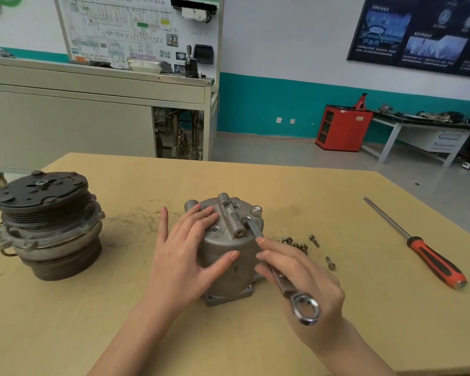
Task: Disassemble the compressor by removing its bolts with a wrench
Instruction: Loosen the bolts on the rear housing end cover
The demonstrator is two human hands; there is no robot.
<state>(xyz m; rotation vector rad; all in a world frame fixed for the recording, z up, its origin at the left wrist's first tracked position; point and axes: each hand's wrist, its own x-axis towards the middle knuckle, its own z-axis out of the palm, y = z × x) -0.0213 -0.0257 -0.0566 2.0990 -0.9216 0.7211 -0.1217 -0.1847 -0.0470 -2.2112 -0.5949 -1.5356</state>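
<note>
A grey cast compressor housing point(225, 270) stands upright at the middle of the wooden table point(337, 213). My left hand point(185, 253) lies flat over its top and left side, thumb against the front wall. My right hand point(301, 278) grips a silver combination wrench point(282, 278). The wrench's far end sits on a bolt point(247, 220) on the housing's top; its ring end point(305, 308) sticks out toward me. One more bolt point(256, 210) stands raised at the top's right rim. Several removed bolts point(299, 244) lie on the table right of the housing.
A second compressor part with a black clutch pulley point(46, 226) stands at the left of the table. A red-and-black handled screwdriver point(418, 245) lies at the right. Beyond the table are a grey cabinet bench, a red cabinet point(342, 128) and a workbench.
</note>
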